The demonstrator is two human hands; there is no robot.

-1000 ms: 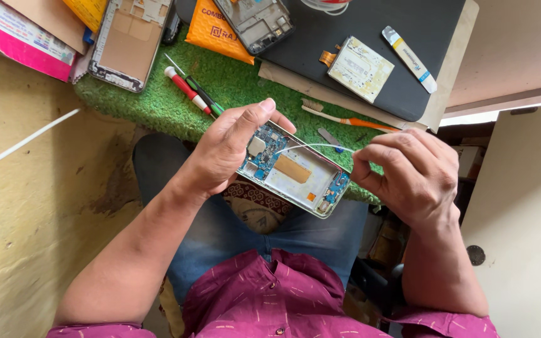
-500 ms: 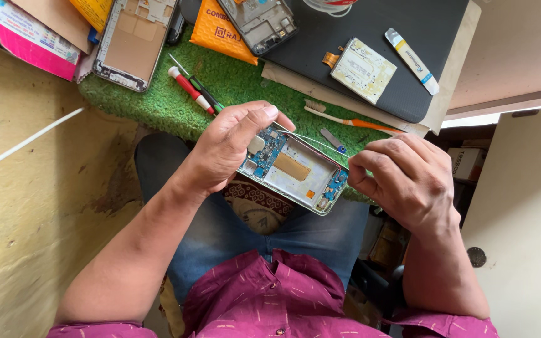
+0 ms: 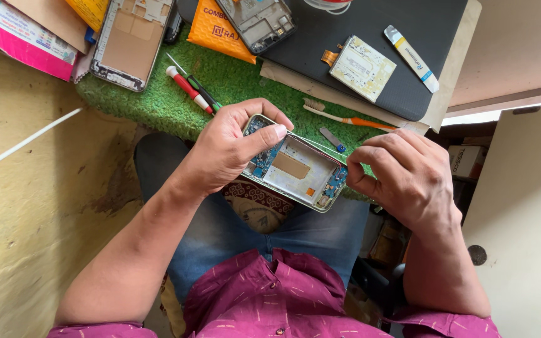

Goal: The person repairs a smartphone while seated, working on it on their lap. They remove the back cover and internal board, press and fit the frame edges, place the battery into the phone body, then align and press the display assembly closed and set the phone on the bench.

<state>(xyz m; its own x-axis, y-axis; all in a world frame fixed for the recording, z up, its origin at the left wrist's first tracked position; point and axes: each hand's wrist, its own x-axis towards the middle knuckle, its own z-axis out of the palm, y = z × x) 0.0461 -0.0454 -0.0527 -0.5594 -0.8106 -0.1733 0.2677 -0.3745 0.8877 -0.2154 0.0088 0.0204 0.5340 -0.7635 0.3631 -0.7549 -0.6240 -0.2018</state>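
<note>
- An opened phone body, back cover off, is gripped at its upper end by the left hand — thumb laid across the exposed blue circuit board, fingers wrapped beneath. It is held over the lap, just at the near edge of the green turf mat on the worktop.
- The right hand is curled at the phone's lower end, fingertips pinched together; a thin wire-like strand seems to run from them along the phone's edge, though what exactly is pinched cannot be told.
- Behind the hands on the mat, a red-handled screwdriver, an orange toothbrush and a small blue-tipped tool are seen.
- Further back lie 2 bare phone frames, an orange packet, a detached display part and a white tube on a dark mat.
- Risk, as judged: the phone is carried in mid-air by 1 hand only — a slip would drop it past the knees. The thumb pressed on the board could stress small components, and a hard tug on the strand could tear it or a connector.
</note>
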